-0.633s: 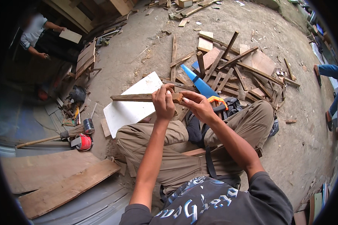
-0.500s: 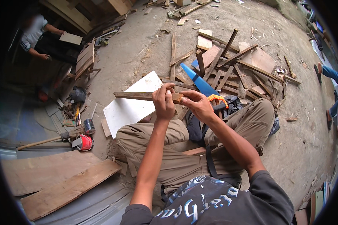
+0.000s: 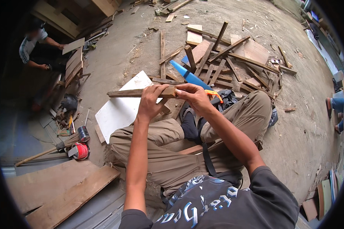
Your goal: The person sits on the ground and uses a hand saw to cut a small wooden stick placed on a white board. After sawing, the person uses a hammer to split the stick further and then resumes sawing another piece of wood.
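Stick of brown wood, squared, raised in front of the sitter's bent legs, its left part seen over a white board; left hand grip closed around it toward the right end. Right hand at that end, thumb and fingertips against the wood, pinch or mere touch impossible to tell. Beyond, blue-bladed saw beside heaped wood scraps on the floor.
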A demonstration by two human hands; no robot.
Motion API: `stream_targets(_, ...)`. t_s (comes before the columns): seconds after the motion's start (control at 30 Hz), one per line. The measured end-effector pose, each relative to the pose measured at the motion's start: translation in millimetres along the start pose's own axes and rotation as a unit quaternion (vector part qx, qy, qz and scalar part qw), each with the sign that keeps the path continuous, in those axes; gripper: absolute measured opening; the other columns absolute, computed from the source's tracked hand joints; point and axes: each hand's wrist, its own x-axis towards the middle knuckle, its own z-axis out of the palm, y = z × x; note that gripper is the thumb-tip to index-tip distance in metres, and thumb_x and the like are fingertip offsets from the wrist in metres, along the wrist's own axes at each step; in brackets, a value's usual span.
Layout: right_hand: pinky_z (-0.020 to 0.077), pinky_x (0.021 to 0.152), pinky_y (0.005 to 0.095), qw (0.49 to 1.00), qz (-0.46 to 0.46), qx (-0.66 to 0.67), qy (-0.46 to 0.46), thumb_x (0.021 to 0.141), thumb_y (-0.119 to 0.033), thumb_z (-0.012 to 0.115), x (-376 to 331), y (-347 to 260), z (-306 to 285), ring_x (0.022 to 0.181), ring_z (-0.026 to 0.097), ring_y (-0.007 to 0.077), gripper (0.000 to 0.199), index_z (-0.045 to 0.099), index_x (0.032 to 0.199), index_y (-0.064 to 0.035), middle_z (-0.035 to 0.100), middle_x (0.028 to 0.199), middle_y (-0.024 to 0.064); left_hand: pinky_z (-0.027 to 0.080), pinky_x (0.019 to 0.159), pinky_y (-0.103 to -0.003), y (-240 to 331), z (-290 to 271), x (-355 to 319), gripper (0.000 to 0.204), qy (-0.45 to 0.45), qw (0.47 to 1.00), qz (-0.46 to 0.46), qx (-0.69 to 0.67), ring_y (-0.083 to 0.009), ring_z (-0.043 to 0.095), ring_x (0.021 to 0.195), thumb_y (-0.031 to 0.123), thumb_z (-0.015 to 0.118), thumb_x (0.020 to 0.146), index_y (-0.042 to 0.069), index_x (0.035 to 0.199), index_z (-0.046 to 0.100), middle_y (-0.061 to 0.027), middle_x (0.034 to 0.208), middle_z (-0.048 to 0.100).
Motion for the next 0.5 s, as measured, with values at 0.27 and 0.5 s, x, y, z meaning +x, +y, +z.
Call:
stream_targets(0.27, 0.0549, 0.070, 0.0348, 0.808, 0.128, -0.518, 0.249, 0.084, -0.029, 0.072, 29, -16, -173, 0.085, 0.070, 0.0216, 0.042, 0.068, 0.107, 0.0051, 0.072, 0.097, 0.0193, 0.038, 0.098, -0.043, 4, 34, -6, 0.049, 0.005, 0.999, -0.030, 0.014, -0.0287, 0.056, 0.106, 0.016, 0.075, 0.074, 0.014, 0.121, 0.060, -0.0071, 0.108, 0.061)
stream_targets(0.5, 0.0541, 0.087, 0.0425, 0.624, 0.404, -0.637, 0.205, 0.082, -0.015, 0.062, -28, 93, -228, 0.109, 0.065, 0.0365, 0.032, 0.069, 0.107, 0.0031, 0.066, 0.113, 0.0256, 0.037, 0.100, -0.045, 0, 82, -3, 0.051, 0.013, 0.996, -0.067, 0.059, -0.0284, 0.055, 0.105, 0.016, 0.076, 0.072, 0.014, 0.121, 0.061, -0.0067, 0.106, 0.059)
